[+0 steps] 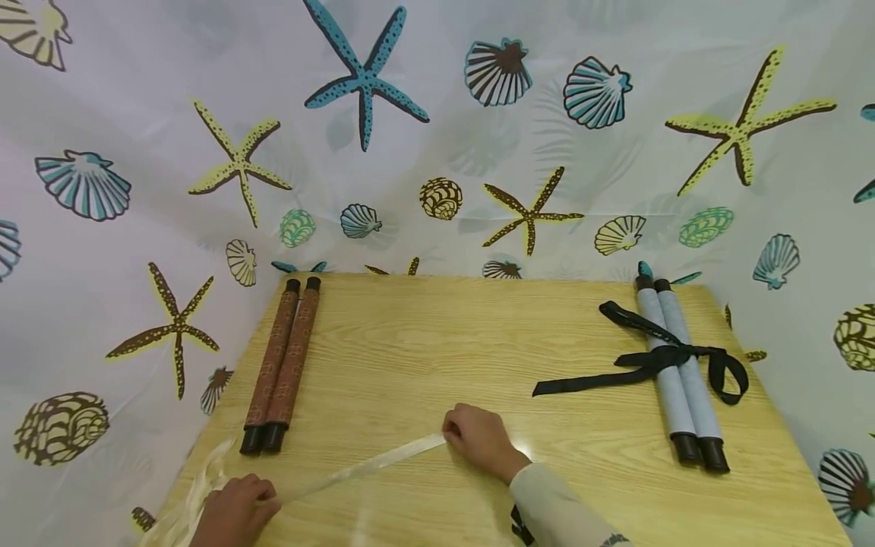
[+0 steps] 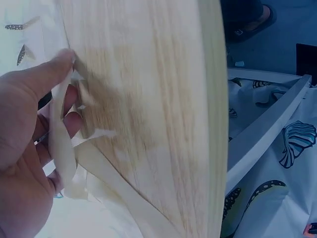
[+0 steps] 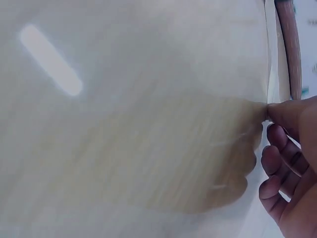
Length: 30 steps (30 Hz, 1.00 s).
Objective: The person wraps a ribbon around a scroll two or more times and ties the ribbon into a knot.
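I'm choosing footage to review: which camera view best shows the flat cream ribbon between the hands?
The head view: the flat cream ribbon spans from left hand to right hand. The left wrist view shows loose lengths close up; the right wrist view, just a narrow strip.

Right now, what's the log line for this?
left hand: holds cream ribbon; right hand: pinches same ribbon; brown rolls: table, left; grey rolls: tied, black ribbon

- Left hand (image 1: 239, 505) near table's (image 1: 444, 334) left edge, right hand (image 1: 481, 441) farther in, both pinching ribbon (image 1: 383, 461)
- Red rolls (image 1: 294, 357), left edge
- Grey rolls (image 1: 693, 399) with black tie (image 1: 673, 353), right edge
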Tool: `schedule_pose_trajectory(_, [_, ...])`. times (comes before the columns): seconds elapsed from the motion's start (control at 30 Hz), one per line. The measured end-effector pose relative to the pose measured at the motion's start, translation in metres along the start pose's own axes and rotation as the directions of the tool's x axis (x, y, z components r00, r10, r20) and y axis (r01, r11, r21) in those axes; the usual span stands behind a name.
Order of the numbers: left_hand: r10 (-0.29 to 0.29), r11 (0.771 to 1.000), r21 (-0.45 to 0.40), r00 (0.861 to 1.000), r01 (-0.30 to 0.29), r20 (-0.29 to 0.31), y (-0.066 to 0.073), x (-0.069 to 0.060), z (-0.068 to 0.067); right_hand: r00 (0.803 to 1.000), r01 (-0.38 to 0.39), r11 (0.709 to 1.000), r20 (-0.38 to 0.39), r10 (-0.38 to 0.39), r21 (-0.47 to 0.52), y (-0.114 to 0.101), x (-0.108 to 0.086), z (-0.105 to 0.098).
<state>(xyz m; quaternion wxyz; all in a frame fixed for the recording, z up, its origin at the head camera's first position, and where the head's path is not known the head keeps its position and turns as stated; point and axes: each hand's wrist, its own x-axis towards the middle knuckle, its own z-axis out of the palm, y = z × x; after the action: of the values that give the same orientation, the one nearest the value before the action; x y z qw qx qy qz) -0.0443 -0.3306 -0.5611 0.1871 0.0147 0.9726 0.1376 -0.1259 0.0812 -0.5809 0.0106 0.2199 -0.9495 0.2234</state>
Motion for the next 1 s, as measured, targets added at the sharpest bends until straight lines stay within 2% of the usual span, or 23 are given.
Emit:
schedule_pose_trajectory(0.17, [-0.013,1.0,0.014,1.0,0.013,0.003,-0.004,0.001,-0.003,0.99,-0.137,0.99,-0.027,0.138,0.019,0.033,-0.014,-0.02])
schedule_pose_trajectory(0.43, [0.01,1.0,0.022,0.999,-0.008,-0.051,-0.011,0.003,-0.004,0.95,-0.308,0.95,-0.027,0.31,0.058,0.082,-0.046,-0.052])
schedule_pose_trajectory(0.7, [0.002,1.0,-0.025,0.999,-0.003,-0.048,-0.018,0.007,-0.018,0.915,-0.402,0.914,-0.004,0.403,0.05,0.127,-0.083,-0.083])
schedule_pose_trajectory(0.83, [-0.007,1.0,-0.001,0.999,0.007,-0.053,-0.025,0.011,-0.026,0.899,-0.437,0.899,-0.007,0.438,0.035,0.145,-0.098,-0.093])
schedule_pose_trajectory(1.0, [0.011,0.999,0.052,0.995,-0.006,-0.098,-0.037,0.014,-0.03,0.89,-0.455,0.89,-0.038,0.455,-0.006,0.164,-0.113,-0.102])
